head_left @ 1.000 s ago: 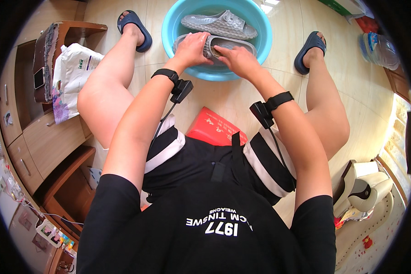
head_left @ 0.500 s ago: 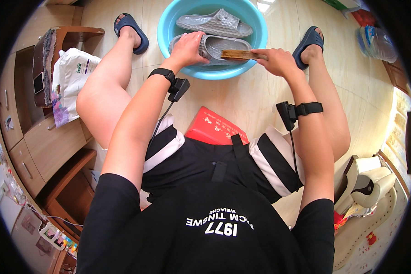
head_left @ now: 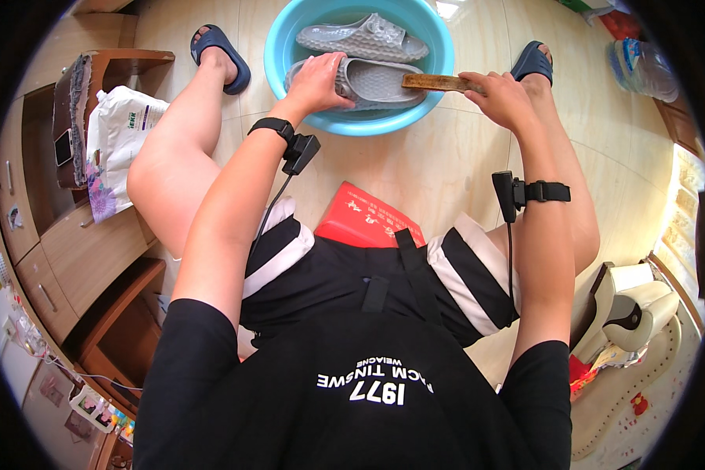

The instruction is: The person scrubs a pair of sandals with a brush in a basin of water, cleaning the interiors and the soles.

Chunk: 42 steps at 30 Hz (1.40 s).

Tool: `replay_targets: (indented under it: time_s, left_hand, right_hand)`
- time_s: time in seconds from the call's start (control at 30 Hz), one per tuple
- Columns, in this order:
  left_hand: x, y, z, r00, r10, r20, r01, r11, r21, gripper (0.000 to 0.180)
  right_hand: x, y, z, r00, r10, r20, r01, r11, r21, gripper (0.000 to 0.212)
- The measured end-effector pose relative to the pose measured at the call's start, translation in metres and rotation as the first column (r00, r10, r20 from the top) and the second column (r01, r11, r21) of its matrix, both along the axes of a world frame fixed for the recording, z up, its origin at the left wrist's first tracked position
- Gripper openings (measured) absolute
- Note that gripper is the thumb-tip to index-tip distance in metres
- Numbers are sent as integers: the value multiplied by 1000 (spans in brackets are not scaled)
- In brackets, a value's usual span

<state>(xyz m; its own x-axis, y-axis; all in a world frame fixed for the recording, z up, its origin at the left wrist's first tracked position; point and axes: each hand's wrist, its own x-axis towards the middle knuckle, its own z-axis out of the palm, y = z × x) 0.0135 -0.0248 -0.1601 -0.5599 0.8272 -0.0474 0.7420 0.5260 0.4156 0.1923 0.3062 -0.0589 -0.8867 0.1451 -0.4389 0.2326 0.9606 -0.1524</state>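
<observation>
A light-blue basin [head_left: 278, 95] of water stands on the floor in front of me. In it lie two grey slippers with bumpy surfaces. My left hand [head_left: 319, 84] is closed around the strap end of the nearer slipper [head_left: 380, 81]. My right hand [head_left: 500, 98] grips the handle of a wooden brush [head_left: 439, 82]. The brush head rests over the right end of that slipper's footbed; its bristles are hardly visible. The other slipper [head_left: 360, 39] lies on its side behind, partly in the water, untouched.
A red box [head_left: 366, 217] is on the floor between my legs. To the left, a white bag [head_left: 121, 149] leans by wooden cabinets [head_left: 86, 254]. Plastic bottles [head_left: 642, 70] stand at the far right, and a cream-coloured seat [head_left: 634, 313] is at the lower right.
My right hand has slid the brush to the right along the slipper, from its middle toward its end. My left hand keeps its hold on the slipper.
</observation>
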Motion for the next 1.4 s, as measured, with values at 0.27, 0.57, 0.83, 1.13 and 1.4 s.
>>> replay_targets:
  time_s: [0.27,0.57,0.83,1.13,1.4]
  left_hand:
    - [5,3,3,999,34,-42,-35,999,-34,119]
    - [-1,-15,4,944,329,5,-329,944,-31,95]
    - [-3,-9,-10,625,673,395,-651,729,-213,75]
    - [-20,-25,-48,410,615,673,-760,638,-121,66]
    - [-22,-31,-34,522,690,502,-787,616,-29,49]
  right_hand:
    - [-6,-1,4,996,-37,-79,31,997,-70,38]
    - [-17,-8,14,988,-79,-129,64,991,-117,36]
    - [-16,-14,24,975,-153,-164,136,985,-109,36]
    - [-18,-15,22,971,-122,-207,108,991,-79,38]
    - [-19,-21,22,966,-134,-219,110,987,-118,38]
